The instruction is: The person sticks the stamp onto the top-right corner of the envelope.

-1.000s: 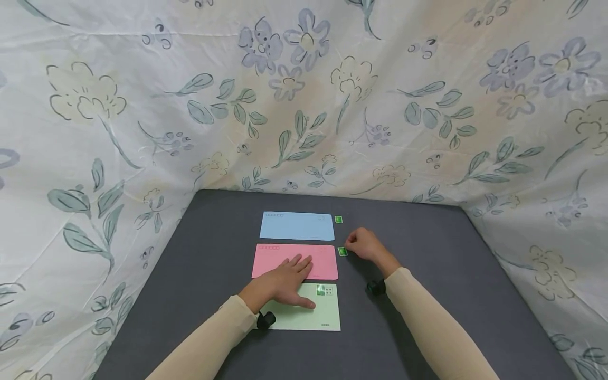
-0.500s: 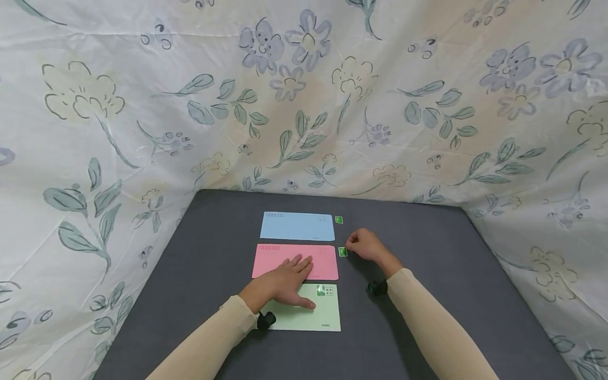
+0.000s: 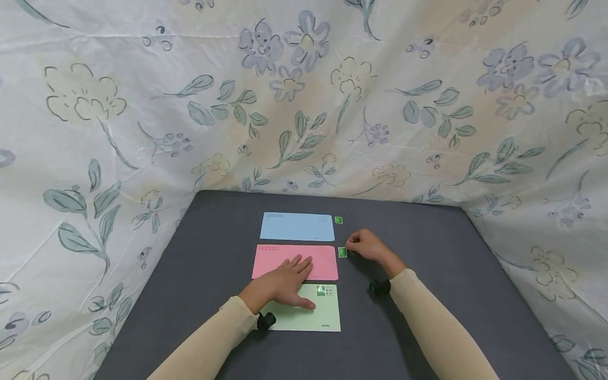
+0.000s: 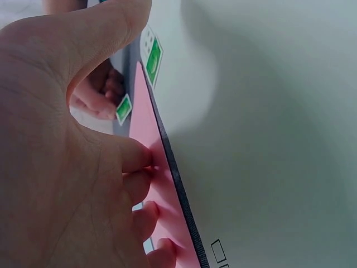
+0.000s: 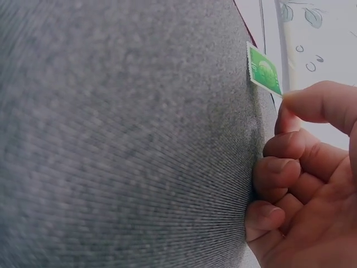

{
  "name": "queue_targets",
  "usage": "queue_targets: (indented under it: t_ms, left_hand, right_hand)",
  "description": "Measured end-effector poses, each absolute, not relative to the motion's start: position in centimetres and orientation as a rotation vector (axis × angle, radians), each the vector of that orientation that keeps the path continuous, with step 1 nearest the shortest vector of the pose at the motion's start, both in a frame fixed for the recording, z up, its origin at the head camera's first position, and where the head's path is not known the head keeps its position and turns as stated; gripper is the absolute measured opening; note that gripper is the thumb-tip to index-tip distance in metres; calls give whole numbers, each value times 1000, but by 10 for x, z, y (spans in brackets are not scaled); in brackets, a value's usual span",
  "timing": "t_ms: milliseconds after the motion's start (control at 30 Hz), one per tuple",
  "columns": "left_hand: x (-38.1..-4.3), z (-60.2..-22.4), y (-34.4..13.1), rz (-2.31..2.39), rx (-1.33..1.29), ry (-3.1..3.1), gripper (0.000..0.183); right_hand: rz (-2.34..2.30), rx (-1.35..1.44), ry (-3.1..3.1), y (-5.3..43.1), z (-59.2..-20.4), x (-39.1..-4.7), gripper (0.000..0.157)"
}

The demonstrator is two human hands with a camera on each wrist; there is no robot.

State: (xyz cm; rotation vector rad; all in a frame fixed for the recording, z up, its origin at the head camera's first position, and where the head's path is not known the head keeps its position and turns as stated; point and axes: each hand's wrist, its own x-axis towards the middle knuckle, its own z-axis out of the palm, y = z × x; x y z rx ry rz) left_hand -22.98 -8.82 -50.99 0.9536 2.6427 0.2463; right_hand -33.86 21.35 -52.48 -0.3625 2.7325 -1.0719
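Note:
My left hand (image 3: pixel 285 282) lies with spread fingers on the pink envelope (image 3: pixel 273 258), its thumb and palm over the green envelope (image 3: pixel 309 316). In the left wrist view the fingertips (image 4: pixel 144 156) rest on the pink paper. My right hand (image 3: pixel 368 245) is just right of the pink envelope. Its thumb and index finger pinch one corner of a green postage stamp (image 5: pixel 264 70), while the other fingers curl in below. The same stamp (image 3: pixel 342 252) shows beside the pink envelope's right edge in the head view.
A blue envelope (image 3: pixel 296 227) lies farther back, with another green stamp (image 3: pixel 339 220) at its right. The green envelope bears a stamp (image 3: pixel 320 291) at its upper right. A dark grey tabletop (image 3: pixel 437 248) lies under everything, with a floral cloth (image 3: pixel 304 105) hanging behind.
The right forearm has shifted very slightly to the right. The pinched stamp and the left hand have stayed almost in place.

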Motion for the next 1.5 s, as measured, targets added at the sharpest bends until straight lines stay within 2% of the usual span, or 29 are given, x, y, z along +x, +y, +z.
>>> queue_targets:
  t_ms: [600,1500]
  left_hand:
    - [-229,-512,-89,236,957,2650,110]
    - [-228,-514,-90,225,966,2648,111]
  right_hand:
    - [-1144,-279,2687,215,-522,-337,21]
    - [-1188,-313,2647,209,-521,-333,23]
